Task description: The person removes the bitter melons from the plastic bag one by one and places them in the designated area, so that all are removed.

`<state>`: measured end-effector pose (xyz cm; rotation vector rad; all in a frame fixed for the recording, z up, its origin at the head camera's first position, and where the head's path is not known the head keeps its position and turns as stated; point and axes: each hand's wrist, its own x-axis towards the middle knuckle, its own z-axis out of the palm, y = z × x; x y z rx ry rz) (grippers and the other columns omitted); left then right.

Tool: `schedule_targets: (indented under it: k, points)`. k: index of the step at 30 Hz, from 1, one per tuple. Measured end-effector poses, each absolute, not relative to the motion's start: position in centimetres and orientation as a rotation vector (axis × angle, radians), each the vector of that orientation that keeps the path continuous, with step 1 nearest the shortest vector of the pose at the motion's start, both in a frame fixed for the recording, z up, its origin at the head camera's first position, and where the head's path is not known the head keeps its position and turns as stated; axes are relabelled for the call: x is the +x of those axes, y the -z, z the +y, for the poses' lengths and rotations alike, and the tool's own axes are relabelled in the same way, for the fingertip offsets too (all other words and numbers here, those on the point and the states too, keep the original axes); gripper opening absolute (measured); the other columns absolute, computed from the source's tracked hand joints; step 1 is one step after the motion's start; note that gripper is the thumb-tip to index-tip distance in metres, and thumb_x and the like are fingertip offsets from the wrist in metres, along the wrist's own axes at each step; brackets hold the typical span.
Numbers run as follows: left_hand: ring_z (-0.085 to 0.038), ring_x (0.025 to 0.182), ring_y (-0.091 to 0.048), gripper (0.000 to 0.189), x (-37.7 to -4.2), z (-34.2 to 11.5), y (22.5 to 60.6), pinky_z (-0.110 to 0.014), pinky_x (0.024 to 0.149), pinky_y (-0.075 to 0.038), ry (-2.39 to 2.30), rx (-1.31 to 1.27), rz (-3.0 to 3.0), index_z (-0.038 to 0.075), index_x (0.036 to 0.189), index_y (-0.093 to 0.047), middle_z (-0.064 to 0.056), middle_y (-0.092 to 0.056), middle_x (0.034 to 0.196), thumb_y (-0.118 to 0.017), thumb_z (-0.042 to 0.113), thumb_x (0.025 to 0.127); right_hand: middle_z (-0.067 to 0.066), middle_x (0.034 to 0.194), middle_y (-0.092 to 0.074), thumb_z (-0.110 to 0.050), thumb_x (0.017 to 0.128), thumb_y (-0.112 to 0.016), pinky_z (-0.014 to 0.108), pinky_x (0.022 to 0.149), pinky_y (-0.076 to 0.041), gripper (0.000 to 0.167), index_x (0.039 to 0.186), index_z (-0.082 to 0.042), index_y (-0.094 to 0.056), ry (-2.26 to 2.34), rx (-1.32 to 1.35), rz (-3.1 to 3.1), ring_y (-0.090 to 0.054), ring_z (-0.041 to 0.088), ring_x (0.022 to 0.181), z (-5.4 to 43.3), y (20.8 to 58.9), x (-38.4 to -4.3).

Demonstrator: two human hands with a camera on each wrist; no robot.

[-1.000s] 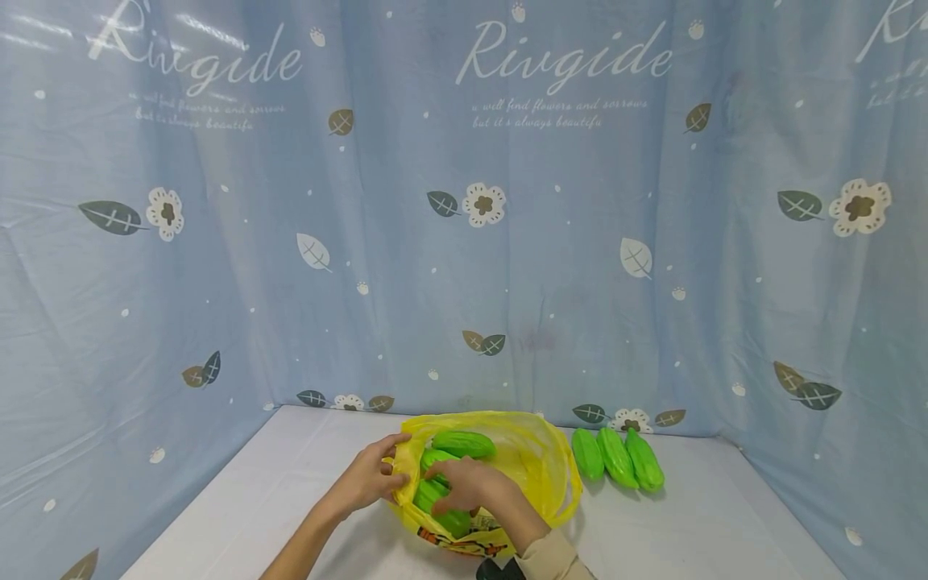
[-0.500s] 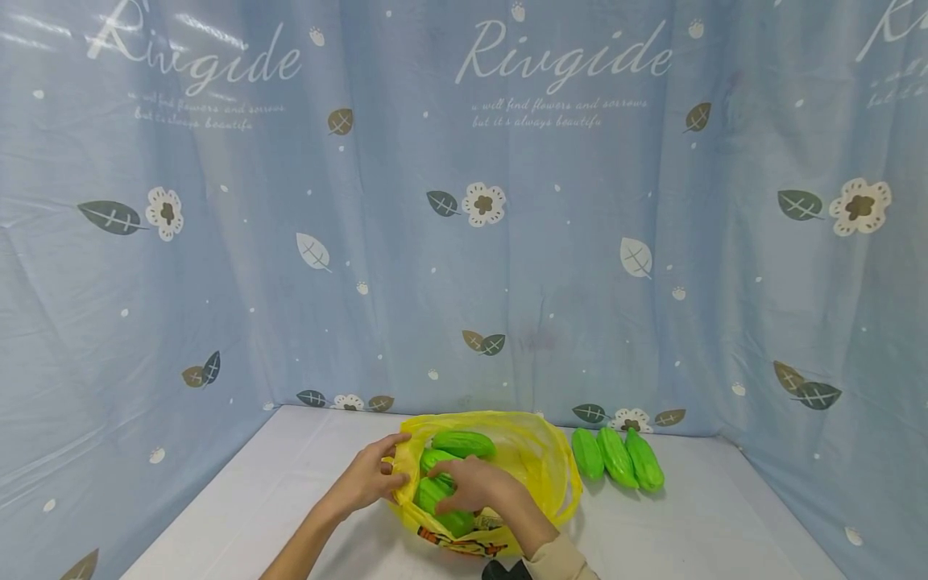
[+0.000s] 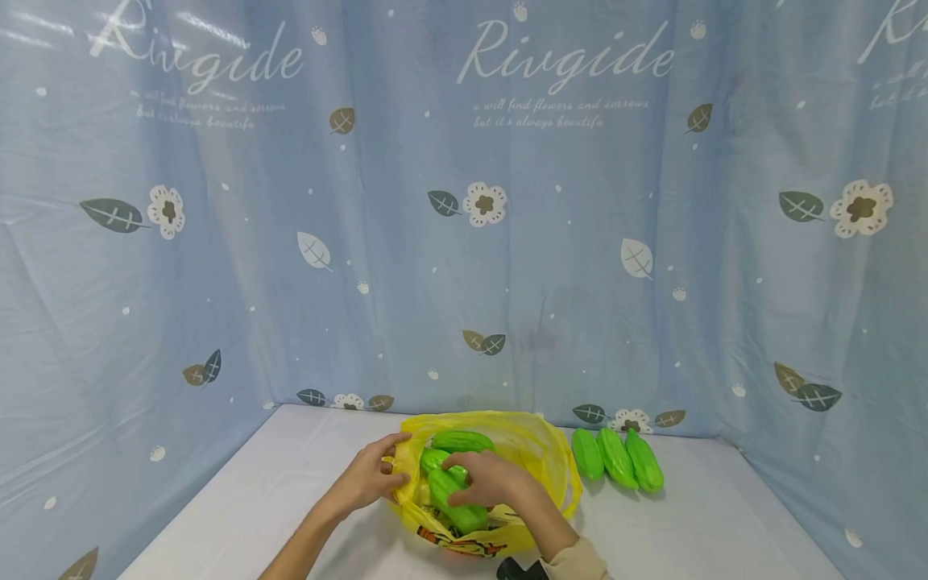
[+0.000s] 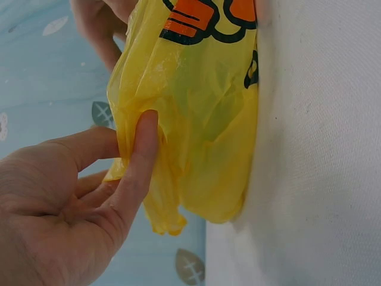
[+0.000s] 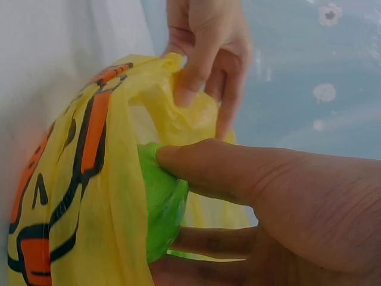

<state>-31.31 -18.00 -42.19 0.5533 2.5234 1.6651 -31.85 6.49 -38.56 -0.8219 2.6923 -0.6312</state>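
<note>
A thin yellow plastic bag (image 3: 507,424) with orange and black print stands with its mouth wide, in the head view's lower middle. My left hand (image 3: 371,477) pinches the bag's left rim between thumb and fingers; the left wrist view shows the film (image 4: 196,137) gathered there. Inside the mouth, my right hand (image 3: 500,481) grips a bright green, ridged gourd (image 3: 457,503), thumb on one side and fingers on the other. In the right wrist view this gourd (image 5: 161,208) is partly hidden behind the bag's front wall. Two more gourds, one at the back (image 3: 464,441) and one at left (image 3: 432,459), lie in the bag.
Three similar green gourds (image 3: 617,457) lie side by side on the white tabletop (image 3: 696,524), right of the bag. A blue patterned curtain (image 3: 464,282) hangs behind and along both sides. Something black (image 3: 520,569) sits by the right sleeve.
My right hand has moved slightly right and back, and the gripped gourd has shifted right with it. The left hand stays on the bag's rim; the three gourds outside have not moved.
</note>
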Motion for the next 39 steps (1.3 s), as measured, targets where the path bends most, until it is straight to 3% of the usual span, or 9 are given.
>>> schedule_targets:
  k: [10, 21, 30, 39]
  points:
    - [-0.027, 0.091, -0.069, 0.07, -31.3, -18.0, 42.3, -0.038, 0.058, -0.062, -1.66, 0.549, 2.534, -0.007, 0.148, -0.033, -0.029, -0.053, 0.126, -0.068, 0.001, 0.088, -0.001, 0.118, -0.068, -0.033, 0.087, -0.073, 0.032, 0.078, -0.057, 0.047, 0.131, -0.02, -0.06, 0.672, -0.84, 2.704, -0.065, 0.016, 0.099, 8.2, 37.9, -31.1]
    - [-0.027, 0.091, -0.069, 0.071, -31.2, -17.9, 42.2, -0.039, 0.059, -0.062, -1.669, 0.544, 2.515, -0.007, 0.148, -0.032, -0.028, -0.053, 0.126, -0.068, 0.001, 0.088, 0.001, 0.114, -0.068, -0.032, 0.088, -0.073, 0.026, 0.07, -0.054, 0.049, 0.132, -0.015, -0.058, 0.738, -0.897, 2.715, -0.063, 0.008, 0.087, 10.2, 37.3, -30.2]
    - [-0.027, 0.09, -0.069, 0.071, -31.2, -17.8, 42.3, -0.038, 0.059, -0.062, -1.649, 0.533, 2.54, -0.007, 0.148, -0.032, -0.027, -0.054, 0.125, -0.069, 0.001, 0.088, 0.005, 0.129, -0.063, -0.034, 0.088, -0.072, 0.027, 0.073, -0.055, 0.054, 0.136, -0.013, -0.056, 0.768, -0.942, 2.767, -0.065, 0.013, 0.093, 11.6, 36.8, -29.4]
    - [-0.026, 0.09, -0.069, 0.071, -31.3, -17.8, 42.2, -0.038, 0.059, -0.063, -1.649, 0.534, 2.543, -0.006, 0.148, -0.033, -0.028, -0.054, 0.126, -0.069, 0.002, 0.087, 0.006, 0.122, -0.066, -0.034, 0.087, -0.073, 0.029, 0.07, -0.055, 0.055, 0.136, -0.013, -0.055, 0.807, -0.918, 2.802, -0.065, 0.016, 0.091, 13.0, 36.3, -28.8]
